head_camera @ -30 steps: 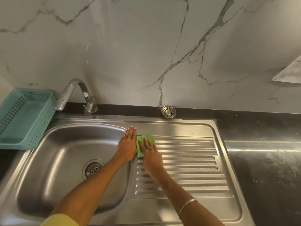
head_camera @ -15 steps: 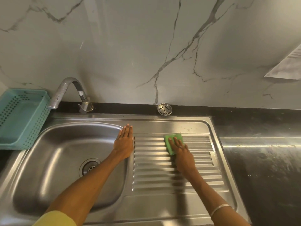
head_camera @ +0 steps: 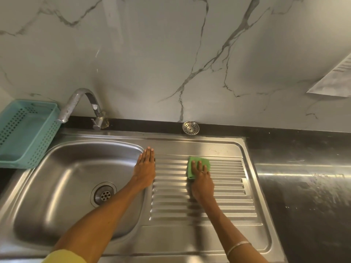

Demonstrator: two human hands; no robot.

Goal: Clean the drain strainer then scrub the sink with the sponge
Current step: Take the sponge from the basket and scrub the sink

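Green sponge [head_camera: 198,166]: flat on the ribbed draining board [head_camera: 224,188] of the steel sink unit, near the board's far edge, roughly mid-width; near corner tucked under the palm

Right hand [head_camera: 201,179]: laid palm-down on the sponge, fingers extended and slightly spread, pressing it against the ribs; not curled around it. Ring on one finger, thin metal bangle [head_camera: 238,246] on the forearm

Left hand [head_camera: 145,168]: flat, fingers straight and pressed together, resting on the strip between basin and draining board, holding nothing; well apart from the sponge. Yellow sleeve [head_camera: 64,257] at the lower edge of view

Drain strainer [head_camera: 190,127]: round, perforated steel with centre knob, out of the sink, lying on the dark ledge against the wall behind the draining board, well apart from both hands

Sink [head_camera: 62,186]: stainless oval basin, left of the draining board; open drain hole [head_camera: 104,194] with its fixed perforated plate showing, near the basin's middle

Tap [head_camera: 83,107]: curved steel spout, mounted on the ledge behind the basin, outlet turned toward the left

Basket [head_camera: 47,130]: teal perforated plastic, rectangular, standing at the far left beside the basin; contents cannot be told

Bench [head_camera: 303,186]: dark, glossy, smeared, to the right of the sink unit

Wall [head_camera: 152,54]: pale marble-effect panel with grey veins; sheet of paper [head_camera: 336,80] at the right edge, printing too small to read
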